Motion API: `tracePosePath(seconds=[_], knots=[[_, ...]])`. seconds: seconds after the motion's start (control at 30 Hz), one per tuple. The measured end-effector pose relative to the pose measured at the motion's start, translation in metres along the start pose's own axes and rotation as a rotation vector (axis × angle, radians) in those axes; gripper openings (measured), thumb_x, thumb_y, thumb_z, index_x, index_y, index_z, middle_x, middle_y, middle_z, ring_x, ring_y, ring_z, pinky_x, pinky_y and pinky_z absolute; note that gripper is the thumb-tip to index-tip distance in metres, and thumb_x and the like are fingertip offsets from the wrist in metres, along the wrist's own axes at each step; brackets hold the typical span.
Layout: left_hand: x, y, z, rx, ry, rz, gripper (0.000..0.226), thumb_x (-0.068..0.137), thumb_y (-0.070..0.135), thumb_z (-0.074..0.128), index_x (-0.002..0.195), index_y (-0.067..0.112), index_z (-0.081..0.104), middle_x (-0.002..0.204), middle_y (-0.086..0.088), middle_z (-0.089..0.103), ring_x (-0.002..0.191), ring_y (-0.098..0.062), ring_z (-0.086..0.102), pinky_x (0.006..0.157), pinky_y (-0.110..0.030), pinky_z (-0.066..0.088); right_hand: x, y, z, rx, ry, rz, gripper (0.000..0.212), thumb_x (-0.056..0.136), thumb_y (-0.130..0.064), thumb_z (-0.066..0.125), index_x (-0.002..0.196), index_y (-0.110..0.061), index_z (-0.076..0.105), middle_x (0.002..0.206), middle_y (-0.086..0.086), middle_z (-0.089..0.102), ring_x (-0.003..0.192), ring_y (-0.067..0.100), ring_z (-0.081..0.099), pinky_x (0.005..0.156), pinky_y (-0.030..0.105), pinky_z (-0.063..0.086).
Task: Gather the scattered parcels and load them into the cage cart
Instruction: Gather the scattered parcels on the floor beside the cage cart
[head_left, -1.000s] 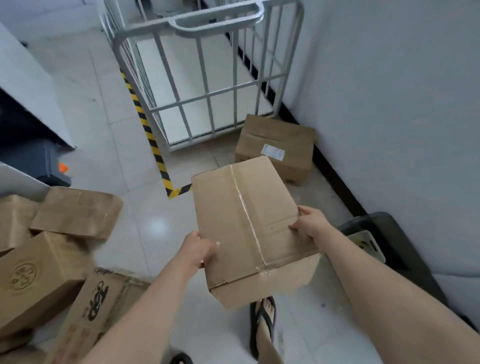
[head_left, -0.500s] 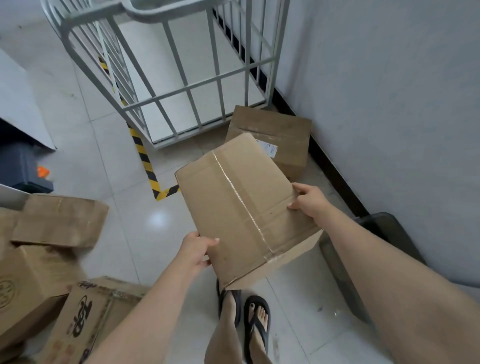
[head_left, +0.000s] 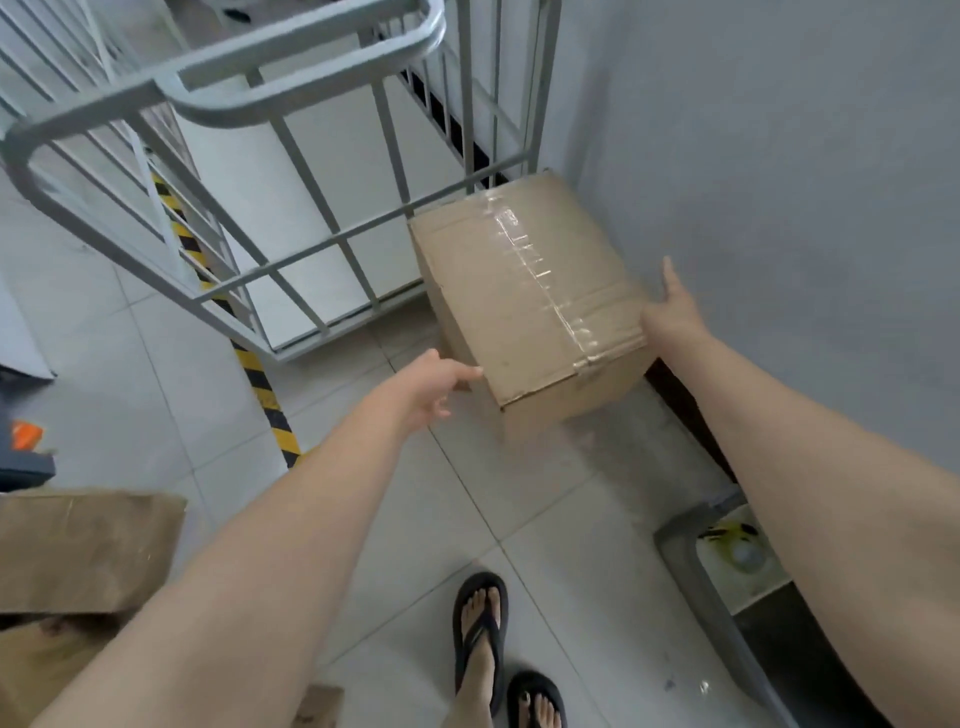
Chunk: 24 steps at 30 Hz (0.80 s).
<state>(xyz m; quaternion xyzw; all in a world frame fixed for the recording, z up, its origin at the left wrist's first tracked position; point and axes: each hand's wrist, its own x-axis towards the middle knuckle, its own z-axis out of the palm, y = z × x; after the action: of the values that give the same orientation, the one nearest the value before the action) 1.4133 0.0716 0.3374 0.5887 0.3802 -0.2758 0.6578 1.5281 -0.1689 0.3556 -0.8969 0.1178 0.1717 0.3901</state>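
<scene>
A taped brown cardboard parcel (head_left: 524, 291) sits low by the grey wall, just outside the near corner of the grey metal cage cart (head_left: 332, 241). My left hand (head_left: 436, 384) is at the parcel's near left corner, fingers loosely spread, the index tip touching the cardboard. My right hand (head_left: 670, 312) lies flat against the parcel's right side, fingers straight. The cart's white floor shows through the bars with nothing on it. Whatever the parcel rests on is hidden beneath it.
More brown parcels (head_left: 78, 551) are piled at the lower left. Yellow-black floor tape (head_left: 260, 379) runs along the cart's left side. A dark bin (head_left: 691, 561) stands by the wall at the lower right. My feet in black sandals (head_left: 480, 639) are on the tiled floor.
I moved the parcel forward and down to the spot by the wall where the labelled parcel lay. Both hands loosened from gripping its edges to open fingers. The labelled parcel is now out of sight.
</scene>
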Motion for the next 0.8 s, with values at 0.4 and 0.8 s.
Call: tracePosePath(seconds=[0.4, 0.8], knots=[[-0.075, -0.017, -0.037, 0.330, 0.311, -0.021, 0.020, 0.094, 0.016, 0.052, 0.114, 0.013, 0.050, 0.103, -0.010, 0.049, 0.092, -0.023, 0.048, 0.081, -0.034, 0.042, -0.073, -0.003, -0.006, -0.621, -0.405, -0.148, 0.061, 0.095, -0.017, 0.046, 0.151, -0.019, 0.022, 0.157, 0.012, 0.021, 0.144, 0.025, 0.024, 0.116, 0.032, 0.024], [-0.266, -0.107, -0.079, 0.221, 0.461, 0.136, 0.030, 0.094, 0.017, 0.052, 0.123, 0.015, 0.054, 0.112, -0.009, 0.055, 0.101, -0.024, 0.054, 0.083, -0.037, 0.045, -0.230, -0.078, 0.018, -0.970, -0.518, -0.659, 0.055, 0.095, -0.006, 0.042, 0.147, -0.018, 0.033, 0.145, 0.011, 0.044, 0.127, 0.029, 0.046, 0.100, 0.036, 0.044]])
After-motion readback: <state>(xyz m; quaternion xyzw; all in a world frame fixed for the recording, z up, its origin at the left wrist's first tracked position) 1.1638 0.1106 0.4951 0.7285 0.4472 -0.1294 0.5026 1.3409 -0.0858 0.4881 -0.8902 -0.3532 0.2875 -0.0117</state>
